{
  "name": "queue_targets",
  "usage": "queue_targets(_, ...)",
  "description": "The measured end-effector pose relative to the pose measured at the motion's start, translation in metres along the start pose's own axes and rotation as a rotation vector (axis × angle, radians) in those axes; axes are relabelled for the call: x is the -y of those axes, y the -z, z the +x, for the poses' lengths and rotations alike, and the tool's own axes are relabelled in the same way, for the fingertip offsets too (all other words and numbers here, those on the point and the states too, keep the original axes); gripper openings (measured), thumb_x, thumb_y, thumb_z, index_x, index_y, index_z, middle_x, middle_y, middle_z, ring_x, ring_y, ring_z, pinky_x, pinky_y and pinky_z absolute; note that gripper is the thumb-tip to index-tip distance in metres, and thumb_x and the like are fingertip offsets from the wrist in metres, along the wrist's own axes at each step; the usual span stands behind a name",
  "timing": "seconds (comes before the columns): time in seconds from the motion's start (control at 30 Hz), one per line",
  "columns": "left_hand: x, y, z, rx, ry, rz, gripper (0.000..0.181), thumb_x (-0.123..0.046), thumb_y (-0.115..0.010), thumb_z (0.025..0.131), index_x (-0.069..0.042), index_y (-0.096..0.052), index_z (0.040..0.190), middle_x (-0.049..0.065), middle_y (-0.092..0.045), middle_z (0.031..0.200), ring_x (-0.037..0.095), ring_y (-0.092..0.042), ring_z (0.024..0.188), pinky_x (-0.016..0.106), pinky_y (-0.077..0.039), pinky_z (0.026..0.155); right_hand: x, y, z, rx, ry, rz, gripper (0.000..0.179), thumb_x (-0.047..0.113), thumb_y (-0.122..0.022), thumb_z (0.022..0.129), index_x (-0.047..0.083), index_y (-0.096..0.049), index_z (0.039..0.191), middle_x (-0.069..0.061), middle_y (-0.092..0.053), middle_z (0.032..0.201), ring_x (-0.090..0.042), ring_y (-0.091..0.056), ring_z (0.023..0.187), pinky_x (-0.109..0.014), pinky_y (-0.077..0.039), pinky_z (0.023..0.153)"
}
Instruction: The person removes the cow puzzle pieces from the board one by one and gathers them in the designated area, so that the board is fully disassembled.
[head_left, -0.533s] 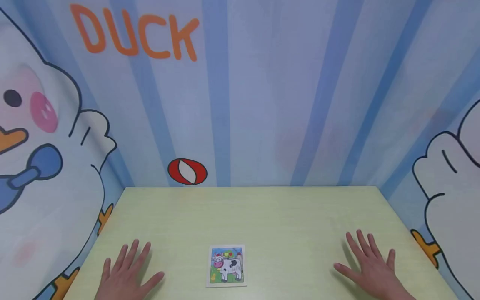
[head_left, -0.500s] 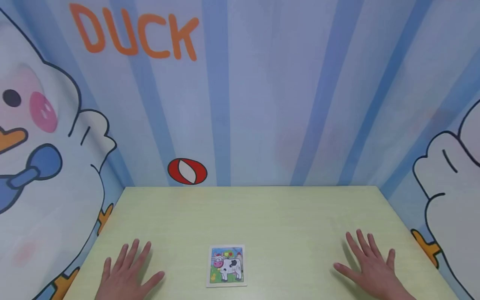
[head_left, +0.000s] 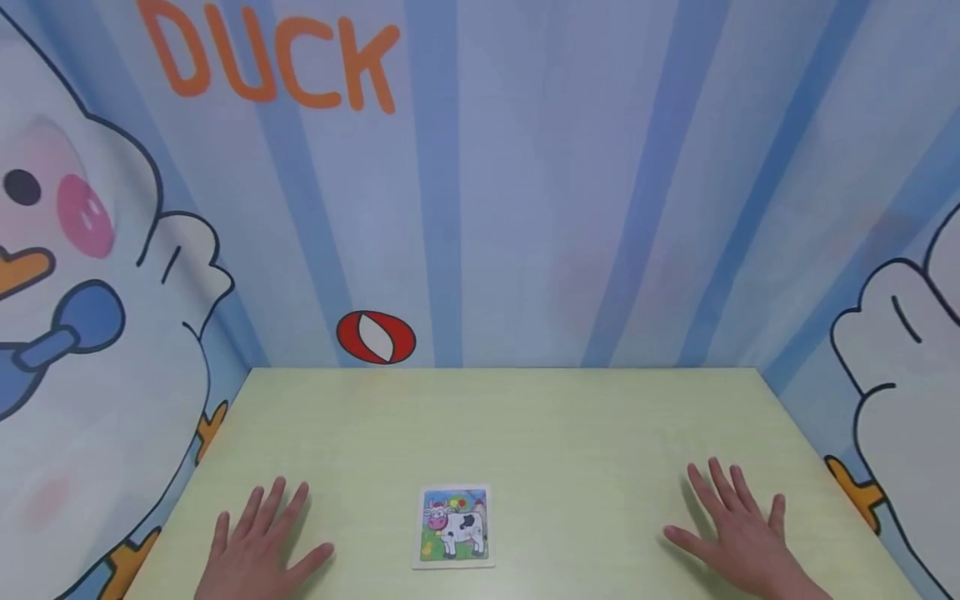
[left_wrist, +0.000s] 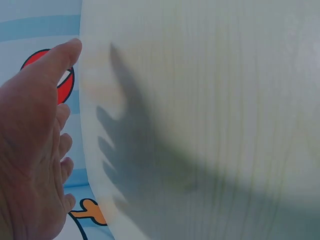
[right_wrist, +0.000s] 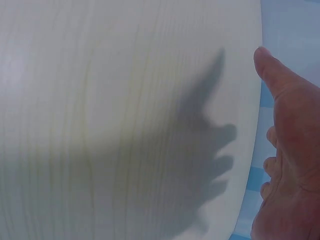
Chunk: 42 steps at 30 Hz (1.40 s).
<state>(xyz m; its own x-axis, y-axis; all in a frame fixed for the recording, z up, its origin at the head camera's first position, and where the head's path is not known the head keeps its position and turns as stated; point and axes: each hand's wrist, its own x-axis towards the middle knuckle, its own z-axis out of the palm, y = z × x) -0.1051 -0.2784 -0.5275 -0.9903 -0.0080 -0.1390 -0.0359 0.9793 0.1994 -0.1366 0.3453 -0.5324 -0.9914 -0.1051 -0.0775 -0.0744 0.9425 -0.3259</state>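
A small square picture puzzle or card with a cartoon cow and a white border lies flat on the table, between the two hands. To its left is my left hand, palm down with fingers spread and nothing held. My right hand is off to the right, farther from the cow picture, its fingers also spread. Both wrist views show a shadow on the wood apart from the hand, so the left hand and the right hand hover above the surface.
The pale yellow wooden table ends at a blue striped backdrop with orange "DUCK" lettering and a red and white ball drawing. Cartoon duck panels rise on the left and right.
The head view has tilted slightly, so the backdrop and table edge sit a little higher. The left hand has shifted slightly right in the picture; the cow picture stays in place on the table.
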Motion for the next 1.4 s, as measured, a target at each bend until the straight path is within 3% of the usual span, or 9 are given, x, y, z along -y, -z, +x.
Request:
queue_targets(0.27,-0.011,-0.008,-0.001,0.006,-0.042,-0.001,0.111,-0.088,-0.056,0.088,-0.009,-0.043,0.163,0.029,-0.033,0.168,0.058,-0.023,0.154,0.084,-0.010,0.116,0.012,0.000,0.007,-0.033,0.071,0.004,0.103,0.069,-0.072,0.091,0.005,-0.038,0.165,-0.032,-0.024,0.170,-0.059,-0.014,0.156,-0.091,0.003,0.106)
queue_targets(0.67,-0.044,-0.008,-0.007,0.058,-0.107,-0.015,0.102,-0.083,-0.058,0.091,-0.012,-0.046,0.163,0.021,-0.038,0.169,0.051,-0.031,0.156,0.079,-0.017,0.119,0.040,0.005,0.021,-0.045,0.169,0.013,0.100,0.065,-0.075,0.091,0.004,-0.041,0.164,-0.031,-0.028,0.170,-0.054,-0.019,0.157,-0.085,-0.003,0.114)
queue_targets(1.1,-0.076,-0.013,-0.008,0.080,-0.237,-0.031,0.094,-0.081,-0.058,0.092,-0.019,-0.049,0.162,0.011,-0.041,0.170,0.041,-0.033,0.158,0.070,-0.023,0.123,0.088,0.006,0.044,-0.060,0.296,0.004,0.097,0.066,-0.074,0.091,0.006,-0.045,0.162,-0.025,-0.034,0.169,-0.052,-0.025,0.157,-0.081,-0.007,0.118)
queue_targets(1.4,-0.098,-0.014,-0.007,0.128,-0.363,-0.067,0.093,-0.081,-0.055,0.094,-0.018,-0.047,0.163,0.012,-0.039,0.171,0.041,-0.032,0.158,0.070,-0.022,0.124,0.121,0.006,0.062,0.003,0.387,0.015,0.097,0.065,-0.072,0.093,0.006,-0.043,0.163,-0.026,-0.033,0.170,-0.051,-0.025,0.158,-0.076,-0.011,0.122)
